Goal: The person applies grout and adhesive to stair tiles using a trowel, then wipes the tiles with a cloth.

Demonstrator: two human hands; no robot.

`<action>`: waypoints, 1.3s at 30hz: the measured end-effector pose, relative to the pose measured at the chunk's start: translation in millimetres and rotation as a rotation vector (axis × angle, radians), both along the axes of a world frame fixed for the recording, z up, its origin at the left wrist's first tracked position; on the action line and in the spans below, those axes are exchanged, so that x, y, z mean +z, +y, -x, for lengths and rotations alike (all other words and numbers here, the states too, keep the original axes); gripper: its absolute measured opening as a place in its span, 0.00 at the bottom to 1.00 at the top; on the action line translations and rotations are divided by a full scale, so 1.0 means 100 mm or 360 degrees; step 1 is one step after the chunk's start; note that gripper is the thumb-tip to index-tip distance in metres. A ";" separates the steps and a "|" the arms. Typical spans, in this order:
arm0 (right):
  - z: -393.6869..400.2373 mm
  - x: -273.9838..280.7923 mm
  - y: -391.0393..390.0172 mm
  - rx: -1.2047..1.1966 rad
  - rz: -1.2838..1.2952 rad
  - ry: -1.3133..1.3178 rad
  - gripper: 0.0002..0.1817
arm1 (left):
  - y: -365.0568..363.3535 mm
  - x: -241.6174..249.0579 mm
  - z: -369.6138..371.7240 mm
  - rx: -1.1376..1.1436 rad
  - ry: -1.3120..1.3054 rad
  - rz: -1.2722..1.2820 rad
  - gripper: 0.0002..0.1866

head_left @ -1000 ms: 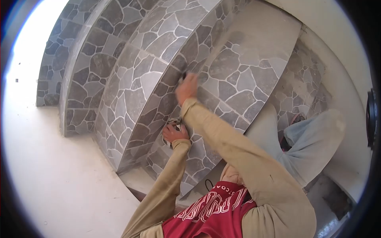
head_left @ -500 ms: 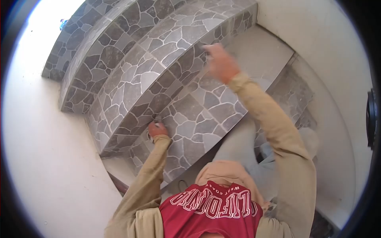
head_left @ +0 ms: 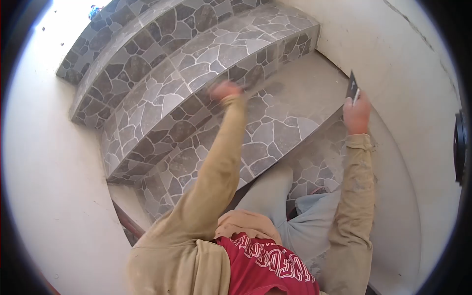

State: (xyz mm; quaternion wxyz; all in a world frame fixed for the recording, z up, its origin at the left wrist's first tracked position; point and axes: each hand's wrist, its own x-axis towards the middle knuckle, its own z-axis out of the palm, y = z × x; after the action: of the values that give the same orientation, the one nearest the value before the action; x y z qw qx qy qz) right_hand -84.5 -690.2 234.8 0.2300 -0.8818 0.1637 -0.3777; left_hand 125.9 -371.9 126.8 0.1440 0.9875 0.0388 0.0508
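My right hand is closed round a putty knife with a dark, pointed flat blade and a small pale mark. It is held at the right end of the tiled step, close to the cream wall. My left hand is smeared by motion in front of the upper step's riser, so its fingers do not show clearly. A dark blurred patch lies at its right side. Below it spreads the step tread, covered in grey stone-pattern tiles with pale joints; its far right part looks dusty.
More curved tiled steps rise to the upper left. A pale wall bounds the stairs on the left and a cream wall on the right. My legs in light trousers rest below the step's front edge.
My left hand has moved up and right from the tread's inner corner along the riser. My right hand has swung right, from the riser to the wall side, and the putty knife now shows.
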 end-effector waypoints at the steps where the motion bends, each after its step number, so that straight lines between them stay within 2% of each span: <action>1: -0.06 -0.06 0.04 0.0075 0.0064 0.0000 0.17 | -0.39 -0.27 -0.34 -0.0461 -0.0415 0.0562 0.11; 2: -0.08 -0.17 0.05 0.0118 0.0084 0.0014 0.17 | -0.84 -0.47 -0.53 -0.0723 -0.1325 0.0824 0.13; 3: -0.10 -0.31 -0.01 0.0080 0.0088 0.0014 0.17 | -1.09 0.10 -0.12 -0.0659 -0.0907 0.1480 0.17; 5: -0.11 -0.36 -0.09 0.0078 0.0084 -0.0003 0.18 | -1.27 0.29 0.13 -0.0563 -0.0746 0.1911 0.16; 7: 0.05 -0.22 -0.15 -0.0123 -0.0178 0.0335 0.17 | -0.93 0.43 0.60 -0.0583 -0.0693 0.1951 0.17; 8: 0.11 -0.11 -0.14 -0.0123 -0.0195 0.0349 0.17 | -0.68 0.42 0.85 -0.0627 -0.0619 0.2004 0.17; 10: 0.29 0.07 -0.13 -0.0091 -0.0482 0.0233 0.15 | 0.16 0.15 1.19 -0.0410 -0.0165 0.2099 0.26; 11: 0.36 0.08 -0.18 -0.0099 -0.0494 0.0261 0.15 | 0.60 0.18 1.43 -0.0205 0.0010 0.2500 0.28; 12: 0.41 0.08 -0.24 -0.0165 -0.0378 0.0282 0.15 | 1.33 -0.38 1.39 -0.0081 -0.0267 0.2142 0.29; 13: 0.41 0.08 -0.28 -0.0209 -0.0255 0.0299 0.14 | 1.79 -0.10 1.67 0.0096 -0.0191 0.2215 0.30; 14: 0.42 0.08 -0.29 -0.0171 -0.0252 0.0322 0.14 | 2.36 -0.26 1.80 0.0373 -0.0351 0.1909 0.29; 15: 0.43 0.09 -0.28 -0.0062 -0.0379 0.0304 0.15 | 2.69 -0.10 1.99 0.0482 -0.0594 0.1350 0.25; 17: 0.38 0.07 -0.20 0.0116 -0.0541 0.0253 0.16 | 3.59 -0.32 2.17 0.0486 -0.0510 0.1103 0.24; 18: 0.33 0.05 -0.10 0.0154 -0.0539 0.0255 0.16 | 3.90 -0.54 2.25 0.0520 -0.0527 0.1097 0.24; 20: 0.26 0.05 0.08 0.0115 -0.0286 0.0456 0.15 | 4.38 -1.20 2.28 0.0590 -0.0193 0.0103 0.23; 21: 0.24 0.04 0.16 0.0127 -0.0268 0.0447 0.15 | 4.61 -1.75 2.32 0.0628 -0.0136 0.0074 0.21; 22: 0.23 0.01 0.25 0.0212 -0.0183 0.0395 0.14 | 4.44 -1.75 2.33 0.0634 -0.0150 0.0096 0.21; 24: 0.27 0.03 0.38 0.0283 -0.0069 0.0333 0.13 | 3.84 -1.62 2.28 0.1085 -0.0299 -0.0099 0.19; 25: 0.31 0.05 0.43 0.0318 -0.0073 0.0318 0.13 | 3.67 -1.55 2.11 0.1156 -0.0117 -0.0009 0.19; 28: 0.43 0.18 0.51 0.0317 -0.0132 0.0417 0.13 | 2.89 -1.54 1.62 0.1148 -0.0058 -0.0070 0.20; 30: 0.44 0.19 0.52 0.0342 -0.0174 0.0285 0.13 | 2.41 -1.72 1.31 0.1237 -0.0134 -0.0131 0.18; 34: 0.32 0.08 0.49 0.0291 -0.0199 0.0308 0.15 | 1.18 -1.84 0.68 0.0619 -0.0062 0.0149 0.16; 35: 0.27 0.07 0.56 0.0314 -0.0178 0.0327 0.15 | 0.76 -1.74 0.49 0.0723 -0.0074 0.0477 0.16; 36: 0.24 0.05 0.60 0.0343 -0.0154 0.0355 0.16 | 0.48 -1.63 0.32 0.0165 0.0091 0.0411 0.15; 37: 0.24 0.00 0.62 0.0339 -0.0129 0.0358 0.16 | 0.15 -1.67 0.05 -0.0098 0.0377 0.0685 0.14; 39: 0.19 -0.08 0.61 0.0394 -0.0086 0.0366 0.16 | -0.32 -0.79 0.31 -0.0547 -0.0010 0.0905 0.15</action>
State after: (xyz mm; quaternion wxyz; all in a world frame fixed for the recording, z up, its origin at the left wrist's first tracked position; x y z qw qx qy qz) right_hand -103.8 -629.2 226.8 0.2781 -0.9261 0.0893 -0.2386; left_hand 94.8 -403.9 47.7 0.4204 0.8997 -0.1161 0.0159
